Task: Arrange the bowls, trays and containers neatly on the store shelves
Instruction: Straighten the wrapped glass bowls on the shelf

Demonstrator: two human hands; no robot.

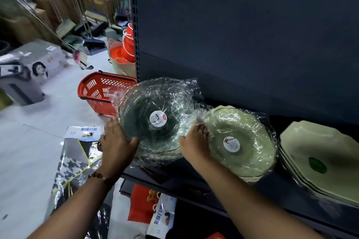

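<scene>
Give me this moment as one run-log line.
left hand: gripping wrapped clear bowl stack at shelf end | right hand: on wrapped green bowl stack | green trays: shelved right

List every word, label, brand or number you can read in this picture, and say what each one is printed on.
None can be read for certain.
Round sticker on the wrapped clear bowls: too blurred.
Round sticker on the wrapped green bowls: too blurred.
Blue-and-white packet on the floor: large characters, blurred.
White packet below the shelf: sideways characters, unreadable.
Grey box: no legible text.
</scene>
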